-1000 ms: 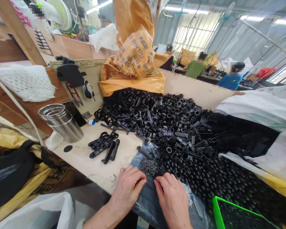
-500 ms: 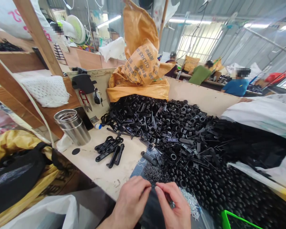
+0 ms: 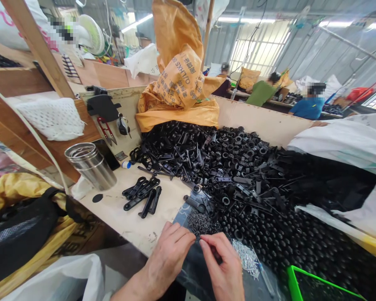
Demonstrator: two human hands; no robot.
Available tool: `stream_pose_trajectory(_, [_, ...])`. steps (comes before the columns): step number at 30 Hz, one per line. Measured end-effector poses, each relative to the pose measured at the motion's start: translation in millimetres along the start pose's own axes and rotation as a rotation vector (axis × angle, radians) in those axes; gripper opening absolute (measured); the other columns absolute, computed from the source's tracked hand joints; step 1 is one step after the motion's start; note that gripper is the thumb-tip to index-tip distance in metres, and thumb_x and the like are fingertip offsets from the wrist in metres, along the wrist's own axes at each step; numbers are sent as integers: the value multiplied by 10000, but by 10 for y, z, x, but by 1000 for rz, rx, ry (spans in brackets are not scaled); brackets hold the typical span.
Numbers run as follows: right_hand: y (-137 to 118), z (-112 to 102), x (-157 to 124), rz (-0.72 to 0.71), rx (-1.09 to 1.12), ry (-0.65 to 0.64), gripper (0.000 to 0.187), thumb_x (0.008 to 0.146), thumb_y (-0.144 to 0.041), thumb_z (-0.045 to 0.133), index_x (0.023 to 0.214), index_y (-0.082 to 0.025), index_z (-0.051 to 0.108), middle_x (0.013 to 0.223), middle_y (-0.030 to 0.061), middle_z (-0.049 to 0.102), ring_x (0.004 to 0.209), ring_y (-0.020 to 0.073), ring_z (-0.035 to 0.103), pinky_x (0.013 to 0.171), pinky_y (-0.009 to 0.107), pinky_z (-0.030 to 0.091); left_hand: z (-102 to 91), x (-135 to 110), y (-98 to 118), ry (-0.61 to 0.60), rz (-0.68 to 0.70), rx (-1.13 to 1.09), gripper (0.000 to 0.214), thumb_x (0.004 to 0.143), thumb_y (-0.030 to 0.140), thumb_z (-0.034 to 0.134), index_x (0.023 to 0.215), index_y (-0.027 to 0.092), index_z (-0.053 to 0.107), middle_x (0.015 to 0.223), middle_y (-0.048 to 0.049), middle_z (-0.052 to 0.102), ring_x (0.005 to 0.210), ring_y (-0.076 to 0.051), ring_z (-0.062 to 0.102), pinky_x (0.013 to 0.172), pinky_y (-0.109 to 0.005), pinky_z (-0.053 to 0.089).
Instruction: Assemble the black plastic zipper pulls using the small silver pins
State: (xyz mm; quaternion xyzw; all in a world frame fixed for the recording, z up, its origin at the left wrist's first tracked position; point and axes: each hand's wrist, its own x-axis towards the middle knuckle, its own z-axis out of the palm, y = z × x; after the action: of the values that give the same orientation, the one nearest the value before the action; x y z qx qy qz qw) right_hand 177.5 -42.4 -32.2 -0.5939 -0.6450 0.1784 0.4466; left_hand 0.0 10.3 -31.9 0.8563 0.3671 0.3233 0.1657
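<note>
My left hand (image 3: 171, 251) and my right hand (image 3: 222, 263) meet almost fingertip to fingertip over the dark mat (image 3: 196, 278) at the table's front. Both are closed in a pinch. Whatever sits between the fingertips is too small or too hidden to make out. Just beyond them lies a heap of tiny dark parts (image 3: 202, 222). Silver pins (image 3: 247, 257) are piled to the right of my right hand. Several black plastic arms (image 3: 144, 194) rest on the wooden tabletop, farther off to the left.
A big mound of black plastic parts (image 3: 225, 163) spills from an orange sack (image 3: 178, 113). Round black pieces (image 3: 278, 238) spread rightward, near a green-rimmed tray (image 3: 293, 278). A steel flask (image 3: 95, 169) stands at left. Several people sit at benches behind.
The view has shifted slightly. Both hands stay pinched together and have drawn a little left and up in the picture; the left forearm shows more. The piles look the same.
</note>
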Motion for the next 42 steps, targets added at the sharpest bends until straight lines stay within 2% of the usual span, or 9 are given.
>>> stream_pose_trajectory(5, [87, 70, -22, -232, -393, -12, 334, 1091, -331, 426, 913, -243, 694, 766, 14, 647, 674, 180, 626, 636, 301, 447, 24, 45, -13, -16, 47, 127, 290, 1041, 112, 435, 849, 195, 637, 773, -14, 635, 752, -217, 522, 731, -370, 281])
stream_pose_trajectory(8, [122, 48, -72, -296, -508, 14, 322, 1093, -302, 413, 934, -244, 687, 763, 13, 653, 667, 186, 622, 637, 322, 411, 56, 27, -45, -22, 18, 145, 271, 1020, 106, 482, 819, 192, 641, 773, -21, 620, 766, -224, 531, 723, -372, 275])
stream_pose_trajectory(12, [99, 0, -83, -240, -376, 26, 230, 1070, -302, 488, 972, -248, 689, 819, 14, 678, 717, 179, 649, 674, 297, 458, 20, 4, -19, -50, -68, 136, 252, 1001, 97, 519, 834, 190, 683, 794, -28, 640, 783, -227, 550, 733, -376, 278])
stream_pose_trajectory(15, [53, -16, -62, -130, -173, 25, 158, 1040, -298, 561, 1023, -252, 711, 886, 21, 691, 787, 172, 678, 729, 264, 517, -55, 40, 57, -95, -246, -33, 250, 981, 118, 534, 832, 194, 719, 831, -37, 673, 831, -232, 576, 773, -381, 305])
stream_pose_trajectory(18, [-32, -27, -25, -21, 49, 34, 122, 1003, -283, 631, 1065, -257, 734, 922, 25, 697, 820, 159, 691, 730, 226, 551, -119, 100, 156, -102, -618, -496, 158, 919, 266, 646, 825, 190, 748, 796, -30, 692, 787, -208, 589, 755, -338, 369])
stream_pose_trajectory(21, [-149, -24, 12, 53, 223, 113, 97, 965, -299, 685, 1012, -261, 761, 885, 21, 696, 767, 150, 673, 674, 210, 542, -150, 140, 258, -71, -898, -997, 261, 811, 429, 759, 798, 168, 767, 717, -29, 710, 662, -157, 545, 655, -272, 373])
stream_pose_trajectory(24, [-239, -2, 24, 103, 342, 193, 123, 939, -353, 716, 966, -256, 787, 840, 31, 691, 726, 160, 653, 646, 232, 527, -164, 156, 355, -26, -955, -1205, 359, 727, 506, 841, 777, 155, 784, 686, -32, 721, 600, -115, 475, 594, -237, 323])
stream_pose_trajectory(33, [-241, 22, -46, 133, 460, 230, 86, 908, -313, 754, 972, -290, 807, 853, 14, 703, 750, 140, 666, 684, 207, 531, -196, 130, 550, 74, -1052, -1410, 424, 611, 519, 941, 710, 139, 783, 657, -29, 700, 576, -82, 410, 577, -205, 293])
stream_pose_trajectory(42, [-204, 29, -116, 36, 369, 273, 80, 895, -272, 771, 963, -284, 812, 851, 14, 727, 753, 142, 695, 705, 200, 549, 13, 15, 507, 89, -1106, -1521, 439, 570, 518, 959, 704, 144, 772, 636, -24, 663, 540, -79, 427, 538, -211, 292])
